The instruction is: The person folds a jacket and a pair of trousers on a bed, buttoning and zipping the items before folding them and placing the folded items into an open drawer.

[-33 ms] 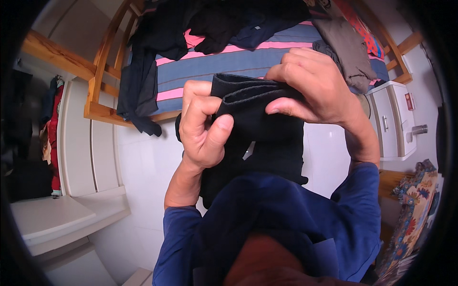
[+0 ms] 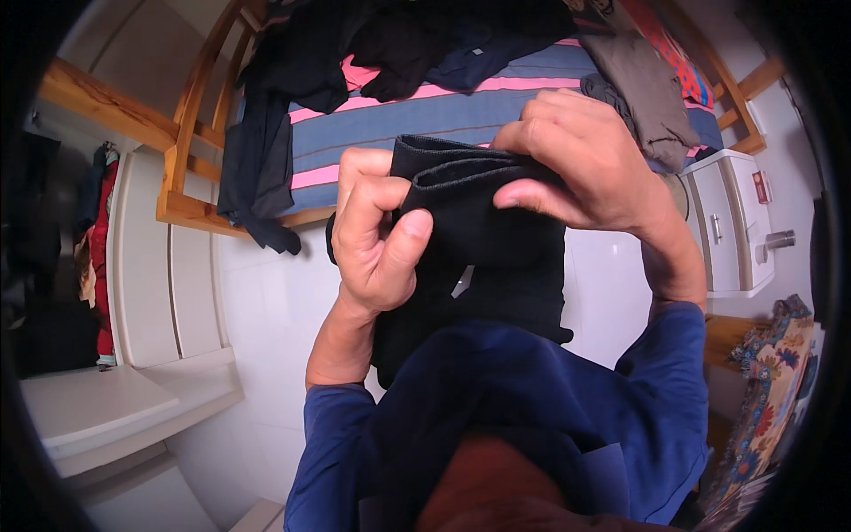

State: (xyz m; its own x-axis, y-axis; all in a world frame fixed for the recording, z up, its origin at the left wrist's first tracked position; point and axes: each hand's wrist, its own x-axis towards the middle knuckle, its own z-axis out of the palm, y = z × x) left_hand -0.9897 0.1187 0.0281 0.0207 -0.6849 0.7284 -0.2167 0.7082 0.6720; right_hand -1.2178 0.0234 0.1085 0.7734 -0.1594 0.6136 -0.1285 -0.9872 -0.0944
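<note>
Both hands grip a black cloth (image 2: 470, 213) in front of the body, raised between the person and the bed (image 2: 381, 129). The left hand (image 2: 374, 244) is clamped on the left end, thumb across the front and fingers curled at the edge and behind. The right hand (image 2: 589, 160) is clamped on the right end, thumb on the near face and fingers over the far side. Between them the upper edge lies in stacked, slightly open layers, bowed apart most toward the left hand. Below, the cloth merges with other black fabric; where it ends I cannot tell.

To handle these layers well, the edges should be brought level, since one seems to sit above the other at the left. Light, even tension between the two hands would likely flatten the bow, while a hard pull could make the soft layers slip past each other. It seems wise for each thumb to press every layer at once, and for the hanging part to stay off the white floor (image 2: 266, 293). The dark clothes (image 2: 266, 146) on the bed are well apart from the hands.
</note>
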